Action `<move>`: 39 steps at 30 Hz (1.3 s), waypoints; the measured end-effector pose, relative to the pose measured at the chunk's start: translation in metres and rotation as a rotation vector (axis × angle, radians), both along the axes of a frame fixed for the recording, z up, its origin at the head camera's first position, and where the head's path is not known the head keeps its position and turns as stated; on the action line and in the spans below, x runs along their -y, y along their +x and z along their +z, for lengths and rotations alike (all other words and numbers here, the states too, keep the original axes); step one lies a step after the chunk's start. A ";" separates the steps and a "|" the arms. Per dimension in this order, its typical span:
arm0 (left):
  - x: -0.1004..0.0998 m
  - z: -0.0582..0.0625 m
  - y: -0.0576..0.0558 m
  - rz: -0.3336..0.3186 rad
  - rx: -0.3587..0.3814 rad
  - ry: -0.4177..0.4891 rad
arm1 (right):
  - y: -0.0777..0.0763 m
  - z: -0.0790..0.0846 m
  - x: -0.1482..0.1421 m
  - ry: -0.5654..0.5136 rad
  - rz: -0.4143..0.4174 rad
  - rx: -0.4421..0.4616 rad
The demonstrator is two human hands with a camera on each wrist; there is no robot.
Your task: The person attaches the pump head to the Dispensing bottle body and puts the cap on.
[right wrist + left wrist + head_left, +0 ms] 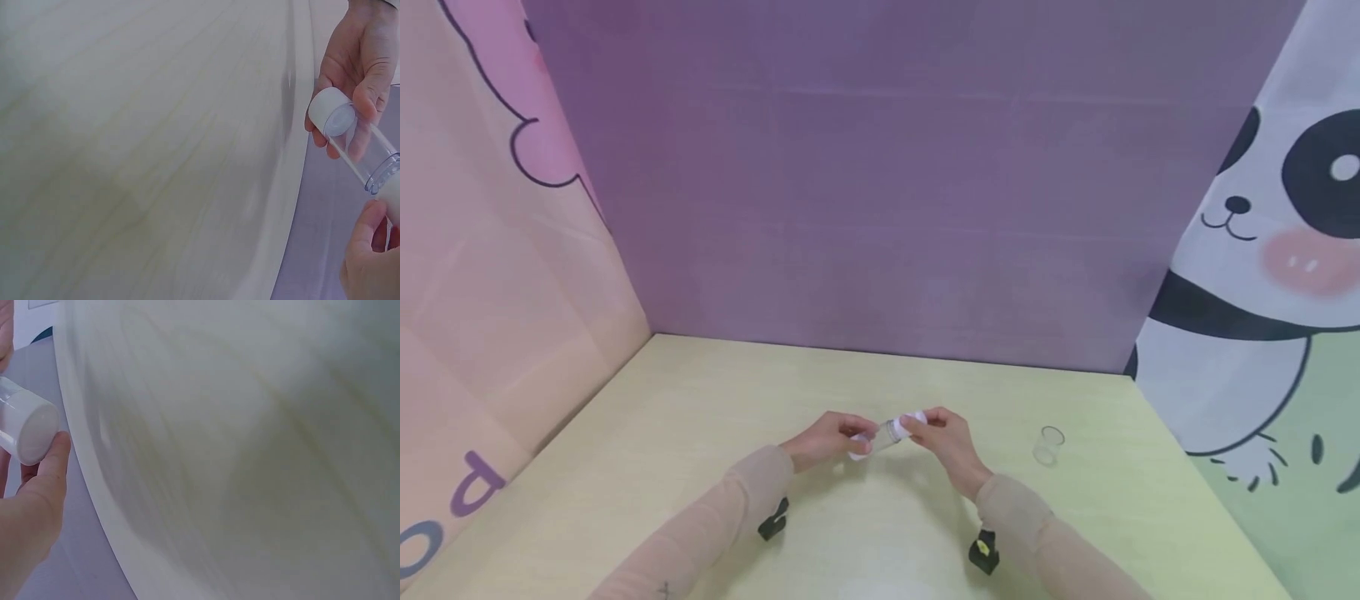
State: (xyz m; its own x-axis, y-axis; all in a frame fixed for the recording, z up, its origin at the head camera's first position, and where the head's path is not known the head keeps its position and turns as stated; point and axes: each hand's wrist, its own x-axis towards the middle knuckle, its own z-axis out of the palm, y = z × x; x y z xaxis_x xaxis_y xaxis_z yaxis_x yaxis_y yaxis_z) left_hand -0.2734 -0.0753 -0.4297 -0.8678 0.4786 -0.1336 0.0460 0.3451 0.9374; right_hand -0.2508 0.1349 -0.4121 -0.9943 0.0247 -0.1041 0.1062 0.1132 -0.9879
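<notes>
Both hands hold a clear cylindrical bottle (pixel 883 437) with white ends, tilted above the table. My left hand (pixel 829 438) grips its white base (pixel 329 111), thumb along the clear wall. At the other end, my right hand (pixel 951 443) pinches the white top piece (pixel 910 423) between thumb and fingers. A clear ring-shaped neck (pixel 382 172) shows between the body and that top piece. In the left wrist view the flat round base (pixel 39 432) lies against my left fingers. The bottle looks see-through, with no liquid visible inside.
A clear open-ended cup or cap (pixel 1047 447) stands on the pale wooden table (pixel 737 383), right of my right hand. A purple cloth wall (pixel 880 208) rises behind the table's far edge. Printed cloths hang at both sides, with a panda (pixel 1232 333) on the right.
</notes>
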 end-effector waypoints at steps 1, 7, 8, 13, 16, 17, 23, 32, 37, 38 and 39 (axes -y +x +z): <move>0.000 0.000 0.000 0.001 0.000 -0.002 | 0.000 0.000 0.000 -0.003 0.007 -0.002; 0.001 0.001 0.000 0.005 0.003 0.001 | 0.000 -0.002 -0.005 -0.001 0.094 -0.041; 0.001 0.001 0.000 0.005 0.005 0.002 | 0.000 -0.002 -0.006 0.003 0.114 -0.053; 0.000 0.003 0.001 0.008 0.008 -0.012 | 0.004 0.003 -0.011 -0.041 0.215 -0.087; 0.000 0.003 0.002 0.007 0.011 -0.017 | 0.006 0.006 -0.012 -0.097 0.262 -0.083; 0.000 0.003 0.002 0.007 0.012 -0.018 | 0.006 0.007 -0.012 -0.107 0.270 -0.082; -0.001 0.002 0.001 0.004 0.009 -0.015 | 0.005 0.008 -0.011 -0.117 0.268 -0.085; -0.001 0.002 0.000 -0.004 0.008 -0.012 | 0.004 0.006 -0.010 -0.089 0.238 -0.087; -0.001 0.002 0.001 -0.002 0.007 -0.013 | 0.004 0.005 -0.008 -0.071 0.214 -0.079; -0.001 0.003 0.002 -0.002 0.007 -0.015 | 0.004 0.004 -0.008 -0.065 0.211 -0.079; -0.001 0.003 0.002 -0.003 0.008 -0.017 | 0.004 0.004 -0.009 -0.064 0.208 -0.073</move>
